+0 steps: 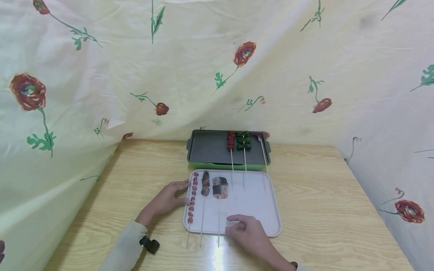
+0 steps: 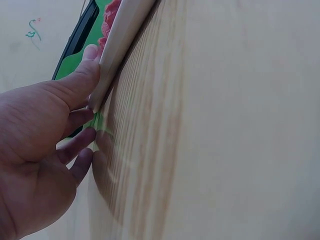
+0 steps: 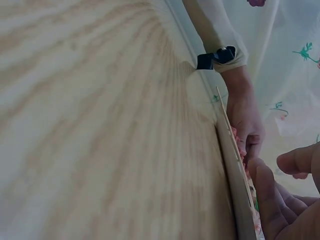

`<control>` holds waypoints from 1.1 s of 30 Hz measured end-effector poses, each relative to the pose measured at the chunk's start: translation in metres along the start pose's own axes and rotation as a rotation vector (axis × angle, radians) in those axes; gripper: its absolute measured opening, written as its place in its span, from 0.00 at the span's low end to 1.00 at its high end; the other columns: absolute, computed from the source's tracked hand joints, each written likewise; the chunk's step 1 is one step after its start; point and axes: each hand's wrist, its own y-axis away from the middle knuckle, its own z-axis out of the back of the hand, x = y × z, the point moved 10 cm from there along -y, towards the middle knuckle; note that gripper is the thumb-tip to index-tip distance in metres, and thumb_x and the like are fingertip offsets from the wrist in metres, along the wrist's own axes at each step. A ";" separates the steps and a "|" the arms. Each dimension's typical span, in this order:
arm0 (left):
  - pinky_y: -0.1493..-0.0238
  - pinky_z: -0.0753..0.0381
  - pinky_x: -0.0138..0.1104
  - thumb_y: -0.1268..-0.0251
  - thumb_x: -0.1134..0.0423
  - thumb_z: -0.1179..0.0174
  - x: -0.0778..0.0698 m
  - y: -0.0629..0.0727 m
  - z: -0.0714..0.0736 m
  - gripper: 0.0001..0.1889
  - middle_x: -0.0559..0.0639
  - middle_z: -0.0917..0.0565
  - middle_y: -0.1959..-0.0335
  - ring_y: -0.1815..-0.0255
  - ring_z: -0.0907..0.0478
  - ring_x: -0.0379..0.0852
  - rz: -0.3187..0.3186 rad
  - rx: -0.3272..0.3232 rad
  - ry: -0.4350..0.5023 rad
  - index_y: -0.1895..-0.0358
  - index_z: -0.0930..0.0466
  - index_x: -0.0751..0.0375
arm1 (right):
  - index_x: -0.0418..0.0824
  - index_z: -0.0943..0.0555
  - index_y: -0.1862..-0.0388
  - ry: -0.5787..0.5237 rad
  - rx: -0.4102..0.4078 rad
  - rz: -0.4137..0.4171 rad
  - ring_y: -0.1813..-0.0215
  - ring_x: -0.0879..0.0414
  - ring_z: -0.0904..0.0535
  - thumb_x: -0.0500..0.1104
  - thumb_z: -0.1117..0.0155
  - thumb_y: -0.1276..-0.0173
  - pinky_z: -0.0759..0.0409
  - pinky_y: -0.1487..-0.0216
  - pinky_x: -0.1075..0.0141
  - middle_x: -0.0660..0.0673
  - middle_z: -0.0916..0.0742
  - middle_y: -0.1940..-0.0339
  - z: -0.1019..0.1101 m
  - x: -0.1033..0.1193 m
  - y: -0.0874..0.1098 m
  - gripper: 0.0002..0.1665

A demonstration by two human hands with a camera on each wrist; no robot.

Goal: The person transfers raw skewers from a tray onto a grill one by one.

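Note:
A white tray (image 1: 252,199) lies on the wooden table. On its left side are a skewer of small red pieces (image 1: 193,193), a skewer of dark brown chunks (image 1: 205,183) and a skewer with a wide dark-and-pinkish banded piece (image 1: 220,188). Their sticks point towards me, past the front rim. My left hand (image 1: 168,197) touches the tray's left edge; in the left wrist view its thumb (image 2: 90,60) reaches the rim, other fingers lower beside it. Over the front edge, right of the banded skewer's stick, hovers my right hand (image 1: 249,233), thumb and forefinger apart with nothing between them.
Behind the tray stands a green grill with a dark plate (image 1: 207,148). Across its right half lie a red skewer (image 1: 231,141), a green skewer (image 1: 243,141) and a purplish one (image 1: 259,137), sticks reaching over the tray. Flowered cloth (image 1: 190,67) hangs behind the table.

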 end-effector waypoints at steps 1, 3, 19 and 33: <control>0.20 0.42 0.53 0.36 0.53 0.30 0.000 0.000 0.000 0.37 0.50 0.37 0.20 0.21 0.39 0.57 0.000 0.002 0.000 0.24 0.32 0.56 | 0.33 0.16 0.45 -0.016 0.017 -0.012 0.71 0.60 0.15 0.47 0.27 0.34 0.16 0.66 0.70 0.52 0.10 0.73 -0.003 -0.001 0.001 0.23; 0.20 0.42 0.53 0.36 0.53 0.30 0.000 0.000 0.000 0.37 0.50 0.37 0.20 0.21 0.40 0.57 0.006 0.003 -0.005 0.25 0.32 0.56 | 0.32 0.17 0.43 -0.063 0.062 -0.044 0.75 0.56 0.15 0.47 0.27 0.33 0.16 0.71 0.68 0.50 0.10 0.74 -0.009 -0.004 0.002 0.26; 0.20 0.42 0.53 0.36 0.53 0.30 0.000 0.002 0.000 0.37 0.48 0.37 0.20 0.20 0.40 0.56 0.018 -0.003 -0.005 0.24 0.32 0.55 | 0.29 0.22 0.39 -0.146 0.172 -0.126 0.83 0.52 0.17 0.46 0.29 0.32 0.14 0.81 0.59 0.45 0.11 0.76 -0.033 -0.017 0.001 0.29; 0.20 0.41 0.53 0.36 0.53 0.30 -0.001 0.001 0.001 0.37 0.48 0.36 0.20 0.21 0.39 0.56 0.010 -0.005 -0.005 0.24 0.32 0.54 | 0.24 0.25 0.39 -0.257 0.197 -0.138 0.82 0.56 0.17 0.43 0.29 0.32 0.14 0.81 0.61 0.42 0.09 0.72 -0.041 -0.016 -0.003 0.31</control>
